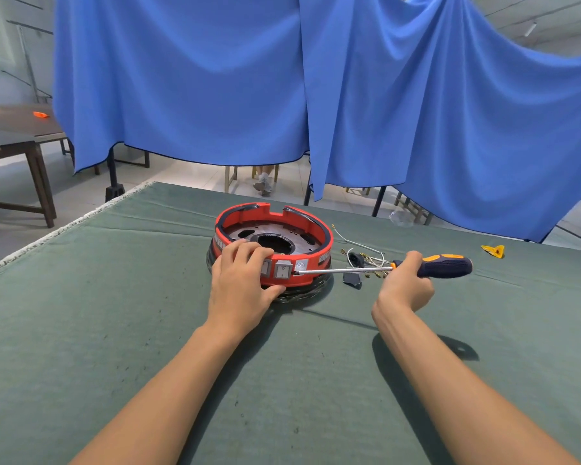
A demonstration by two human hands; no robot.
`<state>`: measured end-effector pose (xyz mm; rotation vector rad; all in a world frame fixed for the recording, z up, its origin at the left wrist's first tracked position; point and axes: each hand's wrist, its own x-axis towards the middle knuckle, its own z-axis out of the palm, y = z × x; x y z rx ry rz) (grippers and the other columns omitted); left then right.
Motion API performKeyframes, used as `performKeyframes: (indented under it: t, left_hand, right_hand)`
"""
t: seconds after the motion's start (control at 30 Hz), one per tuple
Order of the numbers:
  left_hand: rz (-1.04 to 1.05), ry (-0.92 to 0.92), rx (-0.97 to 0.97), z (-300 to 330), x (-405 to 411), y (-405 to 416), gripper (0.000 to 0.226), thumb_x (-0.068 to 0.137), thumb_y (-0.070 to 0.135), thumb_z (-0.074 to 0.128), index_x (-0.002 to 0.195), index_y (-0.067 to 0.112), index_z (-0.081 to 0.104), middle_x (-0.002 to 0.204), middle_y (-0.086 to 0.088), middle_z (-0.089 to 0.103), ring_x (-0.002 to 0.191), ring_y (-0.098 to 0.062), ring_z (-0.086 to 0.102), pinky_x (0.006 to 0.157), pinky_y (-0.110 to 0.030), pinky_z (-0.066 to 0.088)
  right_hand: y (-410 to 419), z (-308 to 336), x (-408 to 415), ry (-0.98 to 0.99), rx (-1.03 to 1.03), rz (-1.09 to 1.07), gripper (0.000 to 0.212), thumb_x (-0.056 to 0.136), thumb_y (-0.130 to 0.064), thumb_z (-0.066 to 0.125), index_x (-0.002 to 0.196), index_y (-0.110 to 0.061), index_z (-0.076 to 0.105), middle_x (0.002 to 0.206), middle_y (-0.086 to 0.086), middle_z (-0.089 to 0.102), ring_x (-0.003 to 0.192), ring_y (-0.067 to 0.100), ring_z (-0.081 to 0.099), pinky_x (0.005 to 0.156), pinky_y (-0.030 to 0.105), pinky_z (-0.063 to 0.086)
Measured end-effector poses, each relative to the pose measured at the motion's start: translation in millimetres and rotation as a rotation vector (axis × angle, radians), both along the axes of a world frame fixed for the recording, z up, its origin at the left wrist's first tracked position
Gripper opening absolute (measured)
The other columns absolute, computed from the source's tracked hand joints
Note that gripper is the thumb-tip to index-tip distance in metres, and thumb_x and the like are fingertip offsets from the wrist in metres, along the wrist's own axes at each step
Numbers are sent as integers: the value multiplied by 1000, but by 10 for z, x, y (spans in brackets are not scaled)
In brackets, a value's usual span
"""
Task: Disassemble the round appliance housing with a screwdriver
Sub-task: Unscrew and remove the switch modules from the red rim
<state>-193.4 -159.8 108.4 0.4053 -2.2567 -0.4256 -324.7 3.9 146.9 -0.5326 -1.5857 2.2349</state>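
left hand (pixel 240 280) clamped on red round housing (pixel 274 245), counter centre; right hand (pixel 406 280) wrapped round screwdriver (pixel 383 268), shaft level, tip at housing's right-front wall.

I have a single view to work from, the head camera, worn high on the person and tipped forward and down over the table draped in dark green cloth (pixel 114 330). Both bare forearms enter from the bottom edge, so the lens sits just behind and above them, close to the work. The round red plastic appliance housing (pixel 311 229) lies near the middle of the frame, within arm's reach. The lens is wide (the hanging blue fabric curtain (pixel 416 112) bows along its top edge), so I also see past the table's far edge to the pale floor and a brown wooden bench (pixel 14 142) at left. No second view shares this scene.
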Motion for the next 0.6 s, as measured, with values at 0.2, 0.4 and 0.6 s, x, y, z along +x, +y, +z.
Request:
performKeyframes:
  t: [0.2, 0.4, 0.6]
  left_hand:
    - [-11, 31, 63, 18, -36, 32, 59, 66, 27, 83, 118, 13, 60, 119, -2, 54, 121, -23, 34, 104, -43, 34]
    - [-64, 33, 101, 34, -38, 26, 60, 66, 19, 83, 120, 8, 60, 117, -4, 55, 121, -24, 35, 105, -46, 33]
    - [-99, 3, 118, 56, -45, 14, 58, 66, 15, 83, 119, 8, 60, 120, -3, 58, 122, -22, 41, 105, -56, 31]
  right_hand:
    - [-23, -115, 22, -52, -50, -39, 27, 84, -35, 50, 63, -18, 52, 61, -7, 55, 55, 16, 48, 60, 30, 36]
    - [-60, -185, -15, -141, -114, -35, 31, 87, -35, 48, 63, -16, 47, 60, -5, 52, 54, 17, 44, 51, 30, 34]
    - [-130, -182, -130, -191, -93, -24, 30, 87, -36, 47, 66, -14, 47, 62, -5, 51, 53, 15, 44, 60, 30, 37]
